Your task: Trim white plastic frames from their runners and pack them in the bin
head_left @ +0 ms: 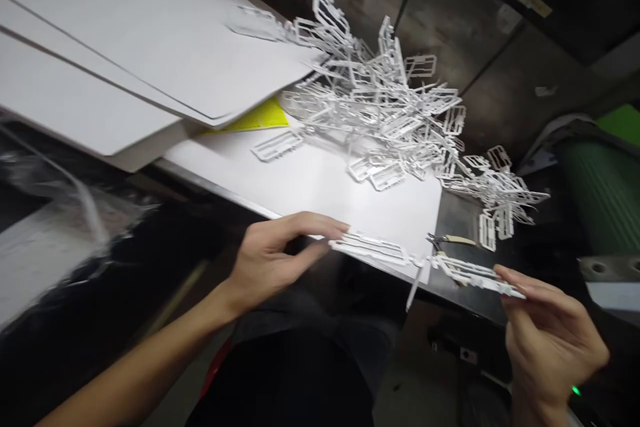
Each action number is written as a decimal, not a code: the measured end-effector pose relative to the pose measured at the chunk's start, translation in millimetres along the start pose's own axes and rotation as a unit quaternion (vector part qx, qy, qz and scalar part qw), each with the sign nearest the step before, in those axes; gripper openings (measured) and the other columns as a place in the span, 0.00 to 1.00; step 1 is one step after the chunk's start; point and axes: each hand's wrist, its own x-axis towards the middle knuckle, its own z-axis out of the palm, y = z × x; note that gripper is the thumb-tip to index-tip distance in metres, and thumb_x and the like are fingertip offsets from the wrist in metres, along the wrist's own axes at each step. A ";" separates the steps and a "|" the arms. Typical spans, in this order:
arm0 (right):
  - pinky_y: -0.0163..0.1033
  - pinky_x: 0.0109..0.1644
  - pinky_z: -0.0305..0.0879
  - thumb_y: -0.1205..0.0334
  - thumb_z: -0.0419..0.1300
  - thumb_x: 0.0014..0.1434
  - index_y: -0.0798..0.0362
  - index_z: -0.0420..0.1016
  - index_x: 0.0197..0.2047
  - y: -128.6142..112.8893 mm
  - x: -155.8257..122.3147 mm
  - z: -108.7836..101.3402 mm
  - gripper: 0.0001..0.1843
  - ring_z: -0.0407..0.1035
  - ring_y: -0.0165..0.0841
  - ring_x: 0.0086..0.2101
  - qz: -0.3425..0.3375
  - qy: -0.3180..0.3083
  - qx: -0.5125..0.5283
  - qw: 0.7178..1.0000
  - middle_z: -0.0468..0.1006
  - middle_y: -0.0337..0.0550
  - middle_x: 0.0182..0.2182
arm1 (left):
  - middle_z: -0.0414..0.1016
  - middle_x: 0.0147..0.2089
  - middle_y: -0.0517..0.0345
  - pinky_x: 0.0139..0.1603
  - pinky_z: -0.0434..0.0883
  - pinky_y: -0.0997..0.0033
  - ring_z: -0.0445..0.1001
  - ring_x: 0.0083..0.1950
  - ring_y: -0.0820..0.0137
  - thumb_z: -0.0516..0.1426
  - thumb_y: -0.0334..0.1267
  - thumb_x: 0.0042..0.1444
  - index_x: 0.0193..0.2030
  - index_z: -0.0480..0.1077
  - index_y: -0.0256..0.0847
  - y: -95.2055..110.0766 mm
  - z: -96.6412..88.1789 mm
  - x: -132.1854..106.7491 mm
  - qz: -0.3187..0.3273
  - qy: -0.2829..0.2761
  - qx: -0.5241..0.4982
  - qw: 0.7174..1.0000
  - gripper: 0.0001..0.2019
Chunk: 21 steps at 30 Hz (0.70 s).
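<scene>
Between my two hands, above the table's front edge, a white plastic frame piece (373, 250) is stretched out. It has two slotted rectangular ends joined by a thin middle, with a thin stem pointing down. My left hand (275, 250) pinches its left end between thumb and fingers. The right end is pinched by my right hand (550, 327). Just behind the piece lies a small pair of pliers or cutters (457, 240) with pale handles, partly covered by it. A tangled heap of similar white plastic frames (380, 107) spreads over the table behind.
Large white sheets or boards (125, 33) are stacked on the left, with a yellow sheet (260, 117) under their corner. A white board (310, 180) covers part of the table. One loose frame (277, 145) lies apart from the heap. A green bin (605, 167) stands at the right.
</scene>
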 end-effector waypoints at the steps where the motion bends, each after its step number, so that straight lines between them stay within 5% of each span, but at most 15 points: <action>1: 0.57 0.45 0.83 0.65 0.76 0.57 0.48 0.81 0.36 0.5 2.2 0.7 0.09 0.82 0.50 0.41 -0.020 0.002 0.007 1.000 0.83 0.45 0.38 | 0.87 0.47 0.60 0.56 0.81 0.69 0.85 0.50 0.67 0.64 0.25 0.62 0.44 0.81 0.46 0.1 0.1 0.7 -0.016 -0.002 0.010 1.000 0.11; 5: 0.58 0.44 0.85 0.68 0.75 0.58 0.48 0.81 0.37 3.0 11.0 2.4 0.08 0.82 0.49 0.41 -0.077 0.003 0.017 0.997 0.83 0.43 0.37 | 0.86 0.52 0.55 0.55 0.82 0.69 0.85 0.54 0.62 0.68 0.36 0.60 0.41 0.80 0.46 -2.3 3.6 2.1 -0.102 -0.065 -0.010 0.993 0.03; 7: 0.60 0.43 0.85 0.67 0.75 0.57 0.47 0.80 0.35 2.6 14.0 2.2 0.09 0.82 0.51 0.41 -0.104 0.011 0.011 0.994 0.83 0.43 0.36 | 0.86 0.53 0.53 0.52 0.83 0.69 0.86 0.52 0.59 0.71 0.42 0.56 0.41 0.80 0.45 -2.7 6.5 2.1 -0.128 -0.119 -0.030 0.984 0.08; 12: 0.59 0.46 0.84 0.67 0.76 0.58 0.48 0.78 0.36 6.9 23.4 -1.2 0.11 0.82 0.51 0.42 -0.152 0.033 -0.008 0.988 0.84 0.42 0.38 | 0.86 0.52 0.52 0.51 0.83 0.68 0.86 0.51 0.59 0.73 0.46 0.54 0.42 0.77 0.44 -2.2 14.7 -0.5 -0.113 -0.169 -0.008 0.979 0.15; 14: 0.59 0.55 0.81 0.65 0.76 0.59 0.48 0.79 0.48 18.7 30.3 -4.5 0.16 0.80 0.51 0.50 -0.115 -0.036 -0.015 0.993 0.82 0.47 0.50 | 0.85 0.52 0.52 0.54 0.82 0.66 0.85 0.52 0.60 0.73 0.49 0.55 0.44 0.76 0.43 -4.0 17.3 -2.7 -0.104 -0.131 0.009 0.986 0.17; 16: 0.60 0.64 0.73 0.55 0.75 0.61 0.48 0.74 0.61 36.3 37.9 -8.5 0.28 0.73 0.52 0.59 -0.046 -0.183 -0.077 0.979 0.76 0.51 0.61 | 0.85 0.53 0.53 0.53 0.82 0.67 0.85 0.50 0.62 0.72 0.51 0.56 0.47 0.75 0.44 -6.9 18.5 -5.4 -0.096 -0.079 0.044 0.991 0.20; 19: 0.62 0.69 0.65 0.45 0.73 0.61 0.48 0.73 0.62 62.5 47.4 -13.2 0.31 0.69 0.55 0.62 0.024 -0.405 -0.224 0.886 0.76 0.53 0.59 | 0.84 0.55 0.55 0.51 0.81 0.70 0.85 0.48 0.66 0.71 0.49 0.58 0.53 0.73 0.44 -10.8 18.1 -9.6 -0.059 -0.028 0.102 0.993 0.21; 21: 0.62 0.68 0.66 0.46 0.72 0.61 0.48 0.74 0.61 73.1 52.2 -14.5 0.29 0.70 0.56 0.60 0.021 -0.460 -0.276 0.844 0.76 0.53 0.57 | 0.84 0.56 0.55 0.55 0.80 0.71 0.84 0.52 0.67 0.71 0.45 0.60 0.56 0.72 0.44 -12.3 17.4 -12.1 -0.019 -0.008 0.129 0.991 0.21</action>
